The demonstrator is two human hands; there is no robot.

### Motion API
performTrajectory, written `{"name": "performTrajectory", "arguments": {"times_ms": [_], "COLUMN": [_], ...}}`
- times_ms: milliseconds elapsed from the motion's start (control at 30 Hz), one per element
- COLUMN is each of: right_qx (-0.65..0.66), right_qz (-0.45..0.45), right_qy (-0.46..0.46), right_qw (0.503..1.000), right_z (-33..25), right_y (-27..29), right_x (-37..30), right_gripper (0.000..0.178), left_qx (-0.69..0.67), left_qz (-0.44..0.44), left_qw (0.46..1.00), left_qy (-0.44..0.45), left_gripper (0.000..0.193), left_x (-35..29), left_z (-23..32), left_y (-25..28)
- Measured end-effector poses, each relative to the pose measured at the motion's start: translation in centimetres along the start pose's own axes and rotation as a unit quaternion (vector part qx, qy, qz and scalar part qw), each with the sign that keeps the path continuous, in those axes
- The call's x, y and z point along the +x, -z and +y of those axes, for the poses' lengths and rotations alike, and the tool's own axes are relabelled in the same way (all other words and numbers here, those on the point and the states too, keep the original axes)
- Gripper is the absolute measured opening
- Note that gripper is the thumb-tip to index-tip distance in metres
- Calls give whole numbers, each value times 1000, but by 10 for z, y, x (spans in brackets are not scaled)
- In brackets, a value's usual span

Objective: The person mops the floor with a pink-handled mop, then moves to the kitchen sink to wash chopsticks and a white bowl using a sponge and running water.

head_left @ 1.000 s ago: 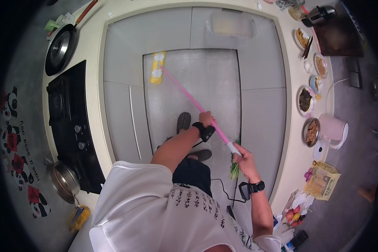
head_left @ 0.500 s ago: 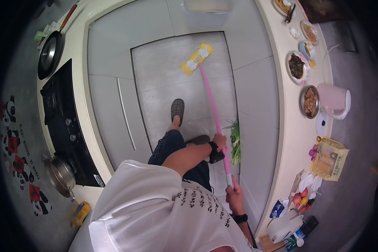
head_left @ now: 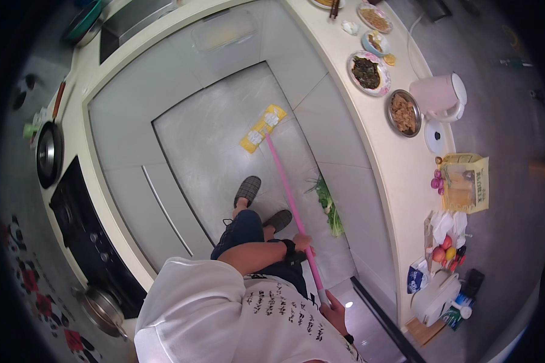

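1. Gripping the mop (head_left: pixel 289 193), the left hand (head_left: pixel 301 243) curls closed round the upper pole (head_left: pixel 315 272), the right hand (head_left: pixel 333 313) its top end.
2. Likely light and stiff, with a soft pad (head_left: pixel 261 127); the pole suits holding.
3. Pad on floor (head_left: pixel 206 124), one end near the right cabinet (head_left: pixel 348 187); greens (head_left: pixel 328 209) beside it; more floor leftward.

The left forearm (head_left: pixel 251 258) is angled across the front of the body toward the right, and the left hand (head_left: pixel 303 243) is carried out ahead. Its fingers are curled into a closed grip. The right hand (head_left: pixel 335 313) is held closer to the body — farther to the right — with its fingers likewise wrapped shut. Only a short stretch around the right wrist (head_left: pixel 348 339) is shown; the rest of that arm is hidden.
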State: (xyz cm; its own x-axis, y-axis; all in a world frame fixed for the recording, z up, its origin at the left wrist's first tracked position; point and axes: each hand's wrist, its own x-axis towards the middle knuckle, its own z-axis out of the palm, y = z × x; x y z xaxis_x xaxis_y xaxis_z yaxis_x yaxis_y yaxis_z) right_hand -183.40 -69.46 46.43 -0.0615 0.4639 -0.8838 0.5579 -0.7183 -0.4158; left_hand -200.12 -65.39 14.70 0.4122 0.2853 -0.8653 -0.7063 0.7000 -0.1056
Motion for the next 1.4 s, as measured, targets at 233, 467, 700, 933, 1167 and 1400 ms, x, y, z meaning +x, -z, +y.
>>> {"name": "performTrajectory", "arguments": {"times_ms": [233,467,700,933,1167,1400], "right_qx": [123,246,315,245,185,148], "right_qz": [-40,-41,21,138,203,211], "right_qy": [21,30,-46,-61,28,-18], "right_qw": [991,968,948,958,961,966], "right_z": [-71,-67,50,123,110,78], "right_y": [-84,-90,-87,-87,-86,-128], "right_x": [72,50,-68,-136,-136,-155], "right_gripper": [56,55,57,49,44,43], "left_qx": [421,295,535,263,412,575], "left_qz": [-50,8,-228,0,-53,-28], "left_qw": [877,952,813,929,887,782], "left_qy": [-227,-88,29,261,199,239], "left_gripper": [35,42,42,28,38,28], "left_x": [29,1,43,-4,-66,-57], "left_z": [154,163,-6,-99,-61,8], "left_y": [86,78,119,83,17,33]}}
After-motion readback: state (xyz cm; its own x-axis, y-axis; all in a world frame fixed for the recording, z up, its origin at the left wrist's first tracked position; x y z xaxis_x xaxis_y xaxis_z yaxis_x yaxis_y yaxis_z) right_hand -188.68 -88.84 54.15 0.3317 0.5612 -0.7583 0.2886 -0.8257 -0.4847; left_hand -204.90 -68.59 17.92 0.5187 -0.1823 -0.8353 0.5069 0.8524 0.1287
